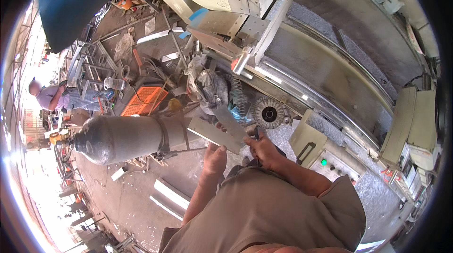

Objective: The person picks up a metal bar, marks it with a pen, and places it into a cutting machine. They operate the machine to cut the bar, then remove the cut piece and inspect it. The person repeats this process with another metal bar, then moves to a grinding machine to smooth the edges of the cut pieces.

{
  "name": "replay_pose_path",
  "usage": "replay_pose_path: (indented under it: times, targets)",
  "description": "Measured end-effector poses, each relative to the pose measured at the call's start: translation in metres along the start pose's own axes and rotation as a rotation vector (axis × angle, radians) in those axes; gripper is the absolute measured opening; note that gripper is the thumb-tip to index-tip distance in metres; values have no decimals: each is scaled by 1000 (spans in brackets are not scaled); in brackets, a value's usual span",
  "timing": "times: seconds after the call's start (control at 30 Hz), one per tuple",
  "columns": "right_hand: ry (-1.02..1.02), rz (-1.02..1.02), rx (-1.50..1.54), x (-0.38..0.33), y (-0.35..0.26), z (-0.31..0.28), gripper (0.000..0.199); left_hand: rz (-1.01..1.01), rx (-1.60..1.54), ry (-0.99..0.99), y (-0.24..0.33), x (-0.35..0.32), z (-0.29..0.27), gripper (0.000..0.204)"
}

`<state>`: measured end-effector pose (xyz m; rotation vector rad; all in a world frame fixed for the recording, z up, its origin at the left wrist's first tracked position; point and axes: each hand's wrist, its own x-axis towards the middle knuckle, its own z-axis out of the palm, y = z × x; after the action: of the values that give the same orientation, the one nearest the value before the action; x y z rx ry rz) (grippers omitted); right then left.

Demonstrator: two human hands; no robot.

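Note:
My left hand (215, 158) is closed on the near edge of a flat, pale metal plate (212, 133), its thumb on top. Fingertips show past the plate's far edge. A narrower grey metal strip (231, 122) lies across the plate's right part, and its near end meets the fingers of my right hand (265, 153). That hand is closed, with a small dark item (256, 133) sticking up beside its fingers; its kind is not clear. Whether strip and plate touch I cannot tell.
A grey gas cylinder (127, 139) lies to the left. Ahead and right stands a large machine (325, 71) with a control box (330, 162) bearing a green light. A ribbed round part (269, 113) sits beyond my right hand. A person (52, 97) is far left, near scrap metal.

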<state>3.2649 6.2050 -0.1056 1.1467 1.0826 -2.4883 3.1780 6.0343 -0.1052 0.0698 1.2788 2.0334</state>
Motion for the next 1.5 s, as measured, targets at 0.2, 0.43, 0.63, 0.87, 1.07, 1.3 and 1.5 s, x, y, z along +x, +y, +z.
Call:
replay_pose_path:
  times: [0.2, 0.43, 0.63, 0.87, 1.07, 1.3, 1.5]
  targets:
    - [-94, -97, 6, -43, 78, 26, 22, 35, -97, -31, -7, -78, -45, 101]
    - [-143, -60, 1, -106, 161, 57, 30, 14, -164, -137, -35, -161, -118, 79]
    - [-202, -66, -146, -160, 206, 52, 31, -72, 109, -283, -30, -211, -139, 88]
    - [-78, -249, 133, -219, 241, 38, 21, 82, 341, -480, -41, -235, -103, 93]
    - [-102, -364, 288, -246, 267, 2, 24, 201, 314, -441, -43, -263, -15, 106]
    - [-71, -365, 82, -299, 277, -38, 23, -264, 44, -595, -88, -292, 29, 94]
    - [-88, -406, -277, -327, 284, -88, 35, -237, 25, -593, -123, -313, 48, 67]
